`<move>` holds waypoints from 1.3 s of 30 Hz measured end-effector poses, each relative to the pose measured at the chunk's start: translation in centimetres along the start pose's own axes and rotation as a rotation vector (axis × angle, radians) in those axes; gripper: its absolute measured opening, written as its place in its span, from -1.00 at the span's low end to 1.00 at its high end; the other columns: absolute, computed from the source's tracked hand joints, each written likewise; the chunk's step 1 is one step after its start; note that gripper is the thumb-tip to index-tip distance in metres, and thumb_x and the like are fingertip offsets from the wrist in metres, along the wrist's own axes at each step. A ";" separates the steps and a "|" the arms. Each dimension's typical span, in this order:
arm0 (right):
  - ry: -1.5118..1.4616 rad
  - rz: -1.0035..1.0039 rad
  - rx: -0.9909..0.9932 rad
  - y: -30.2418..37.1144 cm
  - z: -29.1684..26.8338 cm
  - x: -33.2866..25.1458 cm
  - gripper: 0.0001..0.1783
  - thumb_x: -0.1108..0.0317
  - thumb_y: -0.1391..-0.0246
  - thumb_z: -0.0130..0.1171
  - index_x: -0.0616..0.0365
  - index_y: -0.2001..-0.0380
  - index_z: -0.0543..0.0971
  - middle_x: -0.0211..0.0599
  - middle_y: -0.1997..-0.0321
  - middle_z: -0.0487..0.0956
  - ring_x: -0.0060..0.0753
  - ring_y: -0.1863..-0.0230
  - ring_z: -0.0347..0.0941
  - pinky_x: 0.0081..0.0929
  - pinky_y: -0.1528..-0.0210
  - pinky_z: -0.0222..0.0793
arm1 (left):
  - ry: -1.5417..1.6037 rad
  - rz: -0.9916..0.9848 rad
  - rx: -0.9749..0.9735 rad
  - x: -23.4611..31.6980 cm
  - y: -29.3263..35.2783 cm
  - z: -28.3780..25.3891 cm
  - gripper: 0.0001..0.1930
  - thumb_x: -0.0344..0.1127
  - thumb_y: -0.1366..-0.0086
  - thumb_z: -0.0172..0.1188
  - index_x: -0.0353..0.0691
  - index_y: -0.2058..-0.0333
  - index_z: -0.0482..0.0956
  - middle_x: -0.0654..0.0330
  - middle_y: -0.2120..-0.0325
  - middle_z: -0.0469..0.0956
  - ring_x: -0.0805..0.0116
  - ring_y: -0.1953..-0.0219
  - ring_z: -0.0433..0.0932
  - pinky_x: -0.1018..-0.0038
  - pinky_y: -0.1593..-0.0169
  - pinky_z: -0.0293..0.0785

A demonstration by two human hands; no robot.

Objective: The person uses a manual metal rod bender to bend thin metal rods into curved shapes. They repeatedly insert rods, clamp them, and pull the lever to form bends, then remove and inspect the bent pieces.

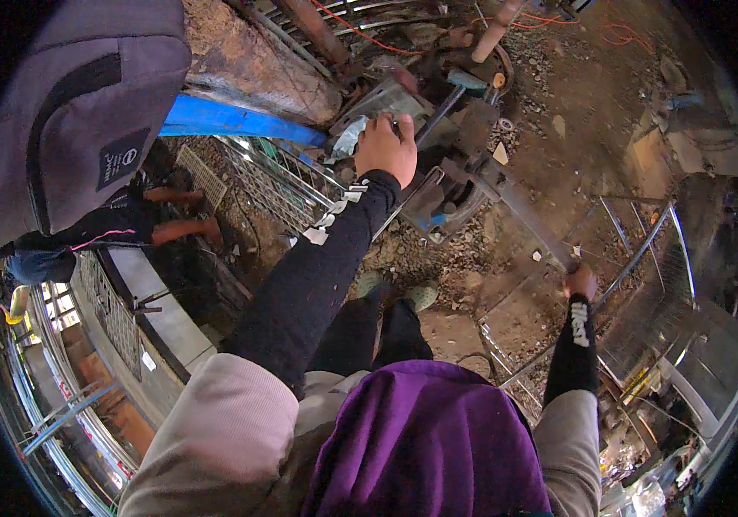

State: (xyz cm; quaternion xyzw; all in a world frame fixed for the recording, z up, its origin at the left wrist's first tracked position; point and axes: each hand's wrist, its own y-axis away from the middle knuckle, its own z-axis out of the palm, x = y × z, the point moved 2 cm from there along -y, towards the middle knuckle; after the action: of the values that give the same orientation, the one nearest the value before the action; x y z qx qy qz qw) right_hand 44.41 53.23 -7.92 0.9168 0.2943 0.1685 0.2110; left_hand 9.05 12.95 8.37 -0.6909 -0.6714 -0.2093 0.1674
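My right hand [582,283], in a black sleeve, is closed round the near end of a long flat metal lever [528,215]. The lever slants up to a dark metal clamp-like tool [464,129] low in front of me. My left hand [386,153] is over the left side of that tool, its fingers curled down; what they grip, if anything, is hidden beneath. Beside its fingers lies a crumpled pale plastic sheet [347,140]. A hammer-like tool with a teal head [466,80] rests just beyond, its shaft slanting toward my left hand.
Wire-mesh panels [274,177] lean at left below a blue beam [240,119]. Another person's arm [186,231] shows beyond a grey backpack [102,103]. Metal frames [644,250] stand at right. An orange cord [550,19] crosses the gravelly dirt floor [571,138].
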 end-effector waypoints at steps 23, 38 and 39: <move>0.406 -0.056 0.111 -3.5 -8.1 -11.6 -0.26 0.14 -0.11 0.18 0.08 -0.35 0.29 0.02 -0.37 0.37 0.35 -0.30 0.36 0.68 -0.32 -0.15 | -0.032 0.118 -0.030 -0.3 0.3 0.6 -0.49 0.05 -0.46 0.00 -0.38 0.02 0.51 -0.13 0.08 0.57 -0.16 0.01 0.52 0.05 -0.07 0.44; -0.613 -0.075 -0.453 11.8 6.6 1.0 -0.31 -0.14 0.19 0.47 0.14 0.08 0.65 -0.10 0.18 0.71 0.02 0.19 0.66 -0.11 0.12 0.55 | -0.025 -0.005 -0.150 1.0 -0.2 -0.4 -0.14 0.43 -0.11 0.28 -0.41 0.06 0.57 -0.11 0.15 0.62 -0.06 0.02 0.58 0.17 -0.06 0.48; -0.475 -0.105 -0.293 12.4 6.0 0.1 -0.34 -0.12 0.20 0.46 0.11 0.10 0.66 -0.10 0.21 0.71 0.04 0.19 0.66 -0.09 0.12 0.56 | 0.025 0.049 -0.087 0.1 -0.3 -0.6 -0.10 0.42 -0.11 0.29 -0.45 0.00 0.55 -0.15 0.10 0.61 -0.06 0.01 0.59 0.17 -0.08 0.47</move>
State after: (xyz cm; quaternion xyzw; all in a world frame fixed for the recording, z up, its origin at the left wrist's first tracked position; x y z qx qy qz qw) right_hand 52.87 42.40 -6.98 0.8738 0.2565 -0.0214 0.4127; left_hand 8.69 12.70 8.94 -0.7110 -0.6425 -0.2429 0.1504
